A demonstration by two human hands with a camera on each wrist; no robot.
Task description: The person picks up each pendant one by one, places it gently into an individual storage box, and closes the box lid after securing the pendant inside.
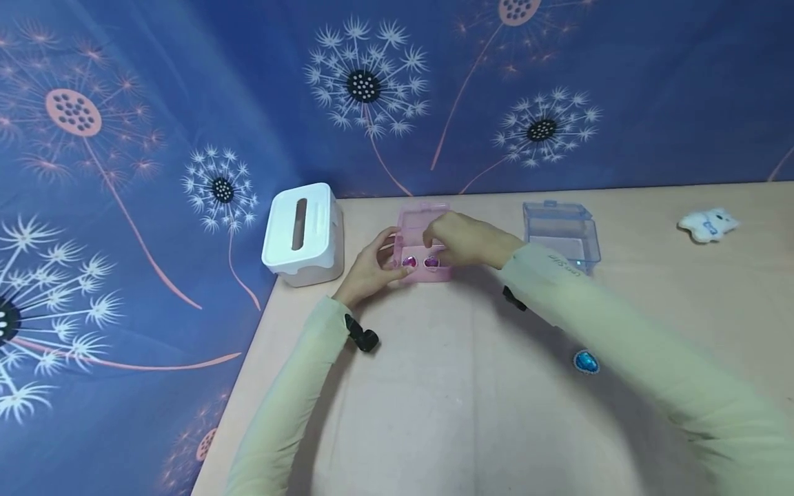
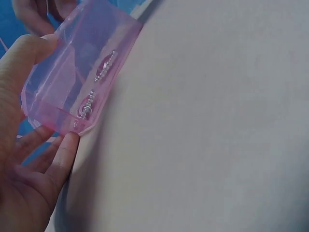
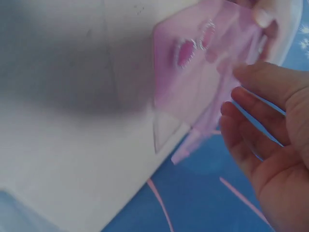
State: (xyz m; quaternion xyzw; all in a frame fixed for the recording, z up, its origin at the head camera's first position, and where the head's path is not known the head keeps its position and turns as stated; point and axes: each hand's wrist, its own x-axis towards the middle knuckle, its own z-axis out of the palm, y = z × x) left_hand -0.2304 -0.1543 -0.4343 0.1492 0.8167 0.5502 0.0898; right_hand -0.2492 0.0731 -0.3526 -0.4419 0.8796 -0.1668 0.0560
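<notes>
A see-through pink plastic box [image 1: 434, 275] stands on the table with its lid raised at the back. My left hand [image 1: 367, 270] grips its left end, thumb and fingers on different sides of the wall, as the left wrist view also shows. Inside lie two pink gems, one at the left [image 1: 409, 262] and one at the right [image 1: 431, 262], each edged with silvery beads [image 2: 87, 105]. Over the box's right side is my right hand [image 1: 468, 241]. Its fingers are loosely bent with nothing between them, and the thumb tip [image 3: 244, 72] overlaps the box in the right wrist view.
Left of the pink box stands a white lidded container [image 1: 298, 234] with a slot. A see-through blue box [image 1: 594, 244] with its lid up is behind my right sleeve. A blue gem [image 1: 586, 362] lies by that forearm. A small white animal figure [image 1: 708, 225] lies far right.
</notes>
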